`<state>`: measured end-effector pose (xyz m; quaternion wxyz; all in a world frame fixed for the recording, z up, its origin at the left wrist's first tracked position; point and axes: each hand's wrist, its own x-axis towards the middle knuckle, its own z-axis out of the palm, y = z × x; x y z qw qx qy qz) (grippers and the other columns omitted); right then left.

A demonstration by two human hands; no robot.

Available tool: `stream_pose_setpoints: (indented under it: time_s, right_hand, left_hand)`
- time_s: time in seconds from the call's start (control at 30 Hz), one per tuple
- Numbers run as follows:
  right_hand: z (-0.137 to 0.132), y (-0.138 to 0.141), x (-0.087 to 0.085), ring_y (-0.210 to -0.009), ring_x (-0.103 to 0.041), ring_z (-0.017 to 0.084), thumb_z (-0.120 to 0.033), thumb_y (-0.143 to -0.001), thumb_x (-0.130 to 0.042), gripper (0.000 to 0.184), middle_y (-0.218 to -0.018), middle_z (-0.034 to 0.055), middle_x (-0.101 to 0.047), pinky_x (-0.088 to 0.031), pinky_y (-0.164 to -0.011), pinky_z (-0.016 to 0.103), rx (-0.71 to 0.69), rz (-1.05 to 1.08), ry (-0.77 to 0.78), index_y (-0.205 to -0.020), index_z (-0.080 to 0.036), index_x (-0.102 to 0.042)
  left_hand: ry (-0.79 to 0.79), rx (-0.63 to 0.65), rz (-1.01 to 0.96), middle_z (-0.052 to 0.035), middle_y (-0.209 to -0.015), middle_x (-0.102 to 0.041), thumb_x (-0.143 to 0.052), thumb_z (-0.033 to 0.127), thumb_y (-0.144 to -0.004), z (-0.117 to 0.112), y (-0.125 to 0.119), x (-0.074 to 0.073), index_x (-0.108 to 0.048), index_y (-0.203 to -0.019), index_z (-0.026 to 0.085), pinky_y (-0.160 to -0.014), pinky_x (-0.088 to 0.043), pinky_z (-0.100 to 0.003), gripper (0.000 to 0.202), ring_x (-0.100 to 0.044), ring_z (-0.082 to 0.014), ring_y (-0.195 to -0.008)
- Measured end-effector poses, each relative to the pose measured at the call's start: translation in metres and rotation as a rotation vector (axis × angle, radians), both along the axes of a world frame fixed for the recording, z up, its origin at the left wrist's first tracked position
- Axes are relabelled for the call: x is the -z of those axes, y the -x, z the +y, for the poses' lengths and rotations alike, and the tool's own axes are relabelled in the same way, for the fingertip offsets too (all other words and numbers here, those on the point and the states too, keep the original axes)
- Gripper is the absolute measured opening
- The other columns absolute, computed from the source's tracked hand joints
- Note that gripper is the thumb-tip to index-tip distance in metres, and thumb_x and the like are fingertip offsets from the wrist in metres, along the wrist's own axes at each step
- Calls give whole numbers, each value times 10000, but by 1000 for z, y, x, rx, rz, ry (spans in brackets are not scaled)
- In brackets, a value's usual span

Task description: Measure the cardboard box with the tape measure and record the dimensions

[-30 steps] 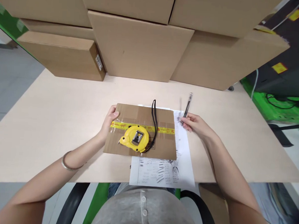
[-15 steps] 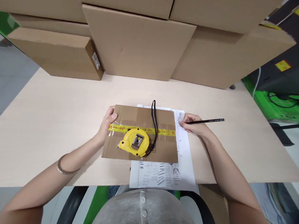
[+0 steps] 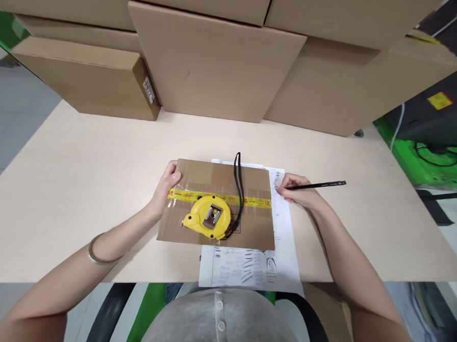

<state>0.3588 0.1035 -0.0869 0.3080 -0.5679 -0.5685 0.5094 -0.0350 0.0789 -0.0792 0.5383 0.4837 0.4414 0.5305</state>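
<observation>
The right hand [image 3: 300,194] pinches a black pen [image 3: 319,185], its tip set on the sheet of paper [image 3: 282,245] just right of a flat cardboard box [image 3: 248,223]. The left hand [image 3: 166,185] grips the box's far left corner, fingers curled over the edge. A yellow tape measure [image 3: 209,217] lies on the box, near the middle of the table [image 3: 78,183], with stacked cartons [image 3: 219,63] along the far side.

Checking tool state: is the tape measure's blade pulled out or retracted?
Retracted. The yellow tape measure lies flat on the cardboard box, clip side up, with no blade showing past its case; only its black strap trails out.
</observation>
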Motion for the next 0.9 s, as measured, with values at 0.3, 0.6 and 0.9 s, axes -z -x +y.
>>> stream_pose_setpoints:
  time_s: [0.3,0.6,0.9]
  right_hand:
    - [0,-2,3,-449,-425,76,-318,-669,-835,366,-500,-51,-530,-313,-455,229,2,-19,-13,-607,-225,-487]
    - [-1,-3,1,-464,-414,80,-340,-691,-836,379,-494,-50,-520,-309,-466,237,-23,-25,-9,-607,-228,-485]
    - [-1,-3,1,-461,-413,79,-310,-689,-829,335,-497,-45,-534,-297,-465,234,-27,-15,2,-619,-221,-514]
  left_hand:
    - [98,-22,-113,-17,-982,-568,-761,614,-793,0,-1,1,-611,-979,245,-736,-470,-312,440,-535,-211,-873]
    - [81,-19,-87,-24,-980,-567,-718,604,-829,-2,-2,-2,-603,-986,242,-752,-471,-315,411,-533,-215,-869]
    - [93,-13,-65,-12,-940,-562,-699,614,-844,-3,-3,-4,-583,-983,248,-772,-475,-328,409,-524,-212,-828]
